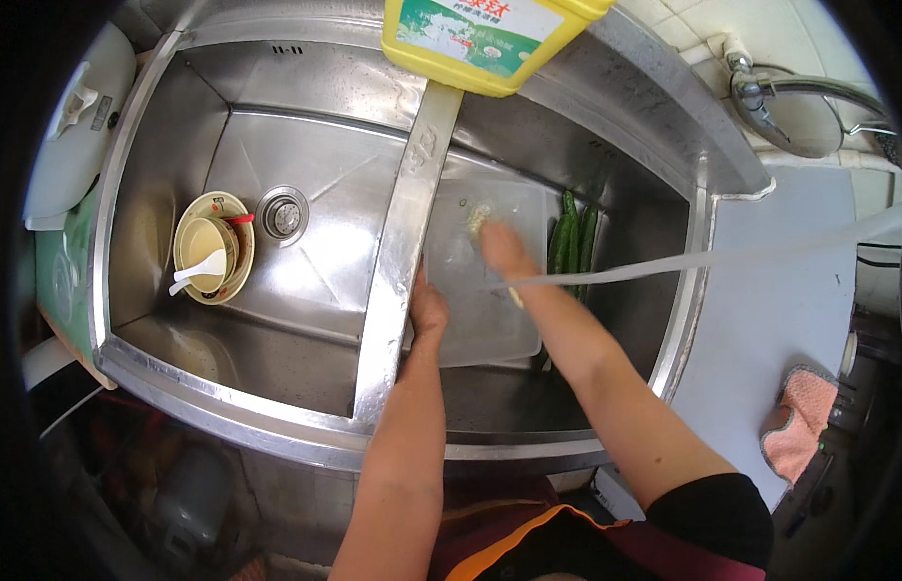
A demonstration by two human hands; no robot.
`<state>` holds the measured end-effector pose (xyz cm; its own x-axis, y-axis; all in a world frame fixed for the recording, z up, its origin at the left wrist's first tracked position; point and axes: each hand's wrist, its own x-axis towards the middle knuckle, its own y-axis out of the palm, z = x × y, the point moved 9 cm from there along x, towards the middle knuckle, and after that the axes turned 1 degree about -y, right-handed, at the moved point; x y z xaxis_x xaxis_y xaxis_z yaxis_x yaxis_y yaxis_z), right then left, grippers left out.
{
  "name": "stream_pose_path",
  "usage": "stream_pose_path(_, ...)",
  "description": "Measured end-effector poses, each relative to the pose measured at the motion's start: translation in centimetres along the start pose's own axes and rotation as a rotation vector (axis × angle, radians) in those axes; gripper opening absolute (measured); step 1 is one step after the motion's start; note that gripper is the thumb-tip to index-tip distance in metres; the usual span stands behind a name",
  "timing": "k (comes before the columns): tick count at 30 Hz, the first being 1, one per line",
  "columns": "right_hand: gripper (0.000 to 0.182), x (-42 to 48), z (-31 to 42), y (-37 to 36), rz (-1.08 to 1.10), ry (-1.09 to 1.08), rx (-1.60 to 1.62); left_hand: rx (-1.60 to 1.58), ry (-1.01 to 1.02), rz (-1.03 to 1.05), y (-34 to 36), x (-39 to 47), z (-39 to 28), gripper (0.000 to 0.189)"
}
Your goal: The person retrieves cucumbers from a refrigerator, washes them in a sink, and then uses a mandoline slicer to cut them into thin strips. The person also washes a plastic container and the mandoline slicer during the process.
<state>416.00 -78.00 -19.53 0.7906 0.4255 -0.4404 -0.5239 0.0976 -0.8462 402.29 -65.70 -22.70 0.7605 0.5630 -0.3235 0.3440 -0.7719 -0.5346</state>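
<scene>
A translucent plastic container (480, 334) with rounded corners lies in the right basin of a steel sink. My left hand (428, 306) grips its left edge beside the basin divider; some fingers are hidden. Inside the container, my right hand (503, 245) is blurred, with its fingertips at a pale yellowish clump (480, 213). Whether the fingers hold this clump or only touch it cannot be told. A small green ring-shaped bit sits near the clump. Over my right wrist area passes a clear hose (640, 267), its end above the container. Several cucumbers (567, 240) lie along the container's right side.
Stacked bowls (215, 210) with white spoons (204, 269) sit in the left basin near the drain (282, 216). A yellow jug (487, 43) stands at the divider's back end. The faucet (756, 94) is at upper right; an orange cloth (803, 421) lies on the right counter.
</scene>
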Motion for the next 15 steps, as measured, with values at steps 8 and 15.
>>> stream_pose_path(8, 0.024, -4.9, 5.3, 3.0, 0.11, -0.113, -0.071, -0.3, -0.165, 0.052, 0.8, -0.2, 2.0, 0.049)
stream_pose_path(15, 0.026, -5.1, 5.6, 4.4, -0.1, -0.151, -0.056, -0.007, -0.06, 0.006, 0.6, -0.2, 1.5, 0.049)
